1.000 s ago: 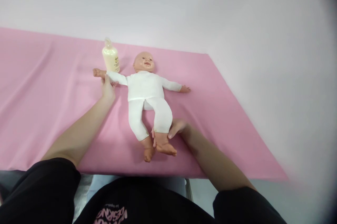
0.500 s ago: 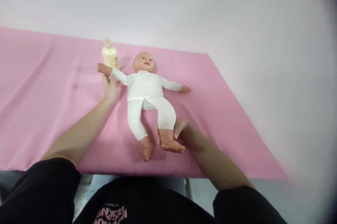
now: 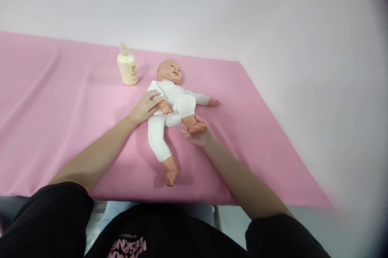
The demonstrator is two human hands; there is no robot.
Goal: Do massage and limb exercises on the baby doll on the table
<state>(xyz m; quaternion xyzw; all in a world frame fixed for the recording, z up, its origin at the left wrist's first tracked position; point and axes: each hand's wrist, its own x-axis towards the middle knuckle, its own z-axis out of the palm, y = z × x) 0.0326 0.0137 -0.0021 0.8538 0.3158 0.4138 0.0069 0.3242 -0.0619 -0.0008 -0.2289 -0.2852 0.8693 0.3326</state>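
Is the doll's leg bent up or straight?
One leg is bent up, foot held by the right hand; the other leg lies straight.

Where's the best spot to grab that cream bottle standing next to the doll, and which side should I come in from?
Probably the round body of the bottle, below the narrow pump top. It stands upright and alone on the pink cloth, left of the doll. Come from the near left side with the left hand, which is closer; the doll's head blocks the right side.
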